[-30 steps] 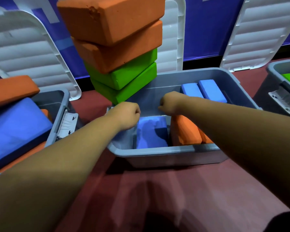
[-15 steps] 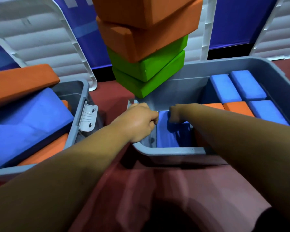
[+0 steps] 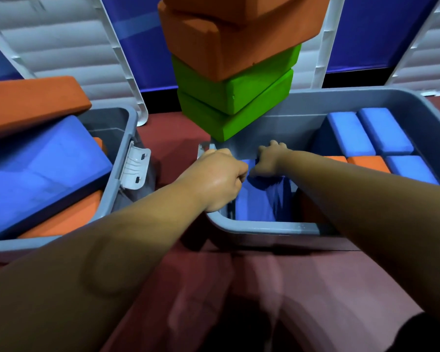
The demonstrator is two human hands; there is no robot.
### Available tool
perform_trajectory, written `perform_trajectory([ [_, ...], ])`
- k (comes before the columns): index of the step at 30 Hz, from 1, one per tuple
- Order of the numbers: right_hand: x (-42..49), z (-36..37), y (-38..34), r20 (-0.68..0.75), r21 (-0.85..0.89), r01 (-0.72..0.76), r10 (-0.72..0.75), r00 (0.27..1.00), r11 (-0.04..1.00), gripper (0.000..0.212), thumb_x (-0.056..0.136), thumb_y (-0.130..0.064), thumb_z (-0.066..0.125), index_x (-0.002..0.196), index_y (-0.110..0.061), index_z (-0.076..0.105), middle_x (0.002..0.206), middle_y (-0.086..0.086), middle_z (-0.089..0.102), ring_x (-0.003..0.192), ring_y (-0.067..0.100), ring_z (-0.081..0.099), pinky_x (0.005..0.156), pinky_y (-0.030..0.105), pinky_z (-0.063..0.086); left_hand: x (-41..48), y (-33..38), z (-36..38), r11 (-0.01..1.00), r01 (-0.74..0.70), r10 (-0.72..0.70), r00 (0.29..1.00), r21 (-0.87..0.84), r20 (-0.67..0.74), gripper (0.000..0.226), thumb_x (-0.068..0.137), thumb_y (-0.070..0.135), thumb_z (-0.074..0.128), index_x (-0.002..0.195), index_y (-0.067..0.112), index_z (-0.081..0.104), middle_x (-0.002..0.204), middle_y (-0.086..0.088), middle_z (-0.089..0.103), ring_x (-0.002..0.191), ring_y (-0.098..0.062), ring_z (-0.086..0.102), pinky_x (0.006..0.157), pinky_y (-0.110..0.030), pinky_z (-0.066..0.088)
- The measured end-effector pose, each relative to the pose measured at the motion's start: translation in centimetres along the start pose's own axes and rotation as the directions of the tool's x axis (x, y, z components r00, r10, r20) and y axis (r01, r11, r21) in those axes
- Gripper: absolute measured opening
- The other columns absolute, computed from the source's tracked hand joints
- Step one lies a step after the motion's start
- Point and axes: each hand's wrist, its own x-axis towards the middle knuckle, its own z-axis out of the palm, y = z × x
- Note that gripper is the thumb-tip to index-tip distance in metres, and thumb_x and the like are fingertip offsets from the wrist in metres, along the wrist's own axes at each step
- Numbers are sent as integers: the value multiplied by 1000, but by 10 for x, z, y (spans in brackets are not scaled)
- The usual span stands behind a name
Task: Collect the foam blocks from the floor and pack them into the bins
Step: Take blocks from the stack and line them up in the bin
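Item 1: upright blue foam block (image 3: 261, 201), standing on edge in the near-left corner of the middle grey plastic bin (image 3: 264, 227), against the bin's left wall.

Item 2: right hand (image 3: 269, 158), fingers curled over the top edge of the blue foam block, gripping it.

Item 3: left hand (image 3: 217, 179), fingers folded into a fist at the block's upper left corner, over the bin's left rim; whether it actually holds the block cannot be told.

Item 4: further contents of the same bin: three blue foam blocks (image 3: 366, 133) laid flat toward the far right, and orange foam blocks (image 3: 368, 163) between them and the right forearm.

Item 5: stack of two orange foam blocks (image 3: 229, 47) above two green foam blocks (image 3: 234, 100), rising at the bin's far-left corner.

Item 6: left grey plastic bin (image 3: 118, 148) with white latch (image 3: 135, 166), holding a large blue foam slab (image 3: 41, 168) with orange foam pieces (image 3: 28, 102) above and below it.

Item 7: white ribbed lids (image 3: 61, 47) propped against a blue wall (image 3: 361, 29); dark red floor (image 3: 178, 138).
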Motion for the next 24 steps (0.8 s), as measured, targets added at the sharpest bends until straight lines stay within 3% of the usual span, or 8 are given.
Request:
perform_trajectory([
  [6,-35,-38,4,19,167,113,-118,993,979,81,64,-61,84,121,-22,43,120,6,58,102,32,60,90,43,53,0,3,-4,997,26,-29,998,67,49,20,86,35,44,91,36,63,92,6,46,95,-25,51,86,-41,48],
  [12,-74,-57,3,-86,78,108,-101,991,991,77,63,-70,77,122,-23,61,121,5,65,106,32,62,92,40,54,4,10,-9,972,38,-80,981,231,176,20,83,43,35,86,37,53,90,1,48,99,-30,52,90,-46,48],
  [14,-85,-65,1,-117,69,55,-47,992,996,65,68,-69,71,109,-19,66,119,10,67,102,34,62,89,38,54,5,14,-14,961,11,-72,975,276,212,32,84,44,33,98,35,60,97,-4,56,104,-31,55,92,-47,47],
  [17,-104,-78,5,-134,139,-45,63,989,989,61,88,-57,61,130,-12,63,134,19,60,118,38,58,93,39,47,3,22,-21,951,-32,-29,981,309,192,33,95,38,45,121,27,63,111,-7,65,112,-30,56,95,-43,45],
  [19,-119,-92,12,-153,263,-85,129,980,961,60,94,-53,55,138,-13,58,141,19,56,127,38,54,97,41,43,3,28,-23,969,-19,-19,989,248,150,34,97,35,51,127,25,60,117,-2,67,114,-27,58,94,-42,46],
  [22,-141,-117,29,-127,469,-85,163,978,879,42,101,-41,50,129,-11,56,141,20,53,128,40,51,110,45,41,7,38,-24,997,76,-78,991,21,111,39,95,42,54,129,23,56,125,0,65,116,-26,62,97,-44,50],
  [24,-154,-131,43,-163,563,-96,224,961,821,38,100,-39,51,127,-12,55,139,24,52,125,44,52,109,50,44,13,51,-26,987,111,-98,990,-120,106,45,95,40,59,134,19,53,130,-5,64,118,-28,61,97,-46,52],
])
